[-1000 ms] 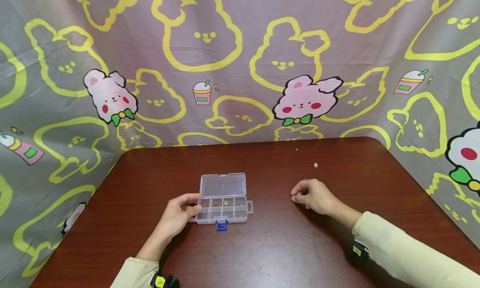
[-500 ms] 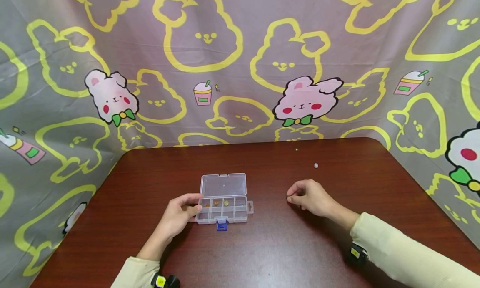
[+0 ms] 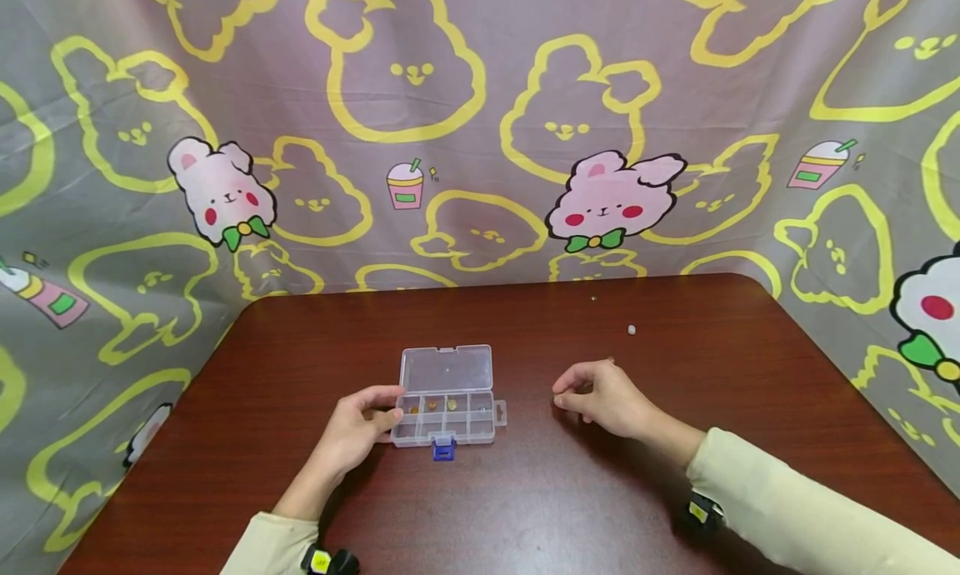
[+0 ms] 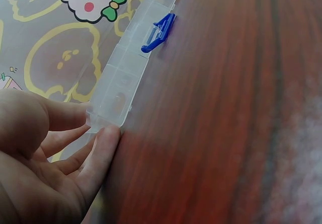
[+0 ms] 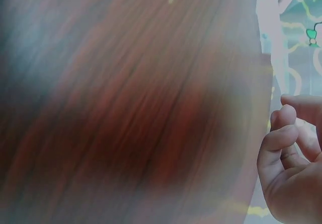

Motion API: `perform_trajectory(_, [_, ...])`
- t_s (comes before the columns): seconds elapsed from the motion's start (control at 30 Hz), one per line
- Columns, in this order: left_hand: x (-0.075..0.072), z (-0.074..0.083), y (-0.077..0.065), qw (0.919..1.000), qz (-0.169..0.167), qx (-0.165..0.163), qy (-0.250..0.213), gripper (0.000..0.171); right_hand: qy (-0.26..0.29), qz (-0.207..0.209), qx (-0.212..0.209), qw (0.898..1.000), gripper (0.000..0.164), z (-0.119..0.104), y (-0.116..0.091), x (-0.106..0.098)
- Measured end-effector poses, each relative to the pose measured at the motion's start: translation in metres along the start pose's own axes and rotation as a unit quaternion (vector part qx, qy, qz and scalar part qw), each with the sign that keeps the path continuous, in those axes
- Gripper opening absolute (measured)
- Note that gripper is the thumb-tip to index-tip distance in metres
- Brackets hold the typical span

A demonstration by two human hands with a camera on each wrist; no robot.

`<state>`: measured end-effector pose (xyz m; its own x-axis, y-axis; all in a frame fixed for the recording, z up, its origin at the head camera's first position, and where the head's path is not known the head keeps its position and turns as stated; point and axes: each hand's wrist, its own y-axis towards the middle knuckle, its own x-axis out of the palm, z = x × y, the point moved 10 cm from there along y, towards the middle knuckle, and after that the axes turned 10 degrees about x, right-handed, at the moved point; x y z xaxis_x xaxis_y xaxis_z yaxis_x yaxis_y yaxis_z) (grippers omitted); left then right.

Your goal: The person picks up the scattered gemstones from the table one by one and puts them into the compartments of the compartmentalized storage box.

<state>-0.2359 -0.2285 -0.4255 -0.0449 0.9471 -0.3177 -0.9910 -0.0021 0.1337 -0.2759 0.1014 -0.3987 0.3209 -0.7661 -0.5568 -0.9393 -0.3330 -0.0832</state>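
My left hand (image 3: 358, 429) grips the left end of a clear plastic compartment box (image 3: 442, 432), thumb at the near side. In the left wrist view its blue latch (image 4: 159, 32) hangs off the front edge. The lid (image 3: 447, 369) lies back, open. Small yellow and orange beads (image 3: 452, 406) sit in separate back-row compartments, with a pale one at the right. To the right of the box, my right hand (image 3: 600, 398) is low over the table with thumb and index fingertips pinched together. The tiny bead between them is mostly hidden by the fingers.
A white bead (image 3: 632, 330) lies on the brown table (image 3: 337, 329) beyond my right hand, and a tiny greenish one (image 3: 593, 298) is near the back edge. A brownish bit (image 3: 611, 360) shows just behind the right hand. A patterned curtain (image 3: 465, 142) hangs behind the table.
My right hand has moved left toward the box with its fingertips still pinched, uncovering the brownish bit behind it. The left hand and the box have stayed in place.
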Motion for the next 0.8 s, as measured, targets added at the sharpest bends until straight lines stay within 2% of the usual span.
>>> perform_trajectory(0.27, [0.000, -0.001, 0.000, 1.0000, 0.000, 0.002, 0.000, 0.031, 0.019, -0.015, -0.028, 0.999, 0.006, -0.017, -0.001, 0.012])
perform_trajectory(0.8, [0.000, -0.001, 0.000, 1.0000, 0.000, 0.001, 0.001, 0.030, 0.035, -0.034, -0.042, 0.998, 0.007, -0.043, 0.000, 0.036])
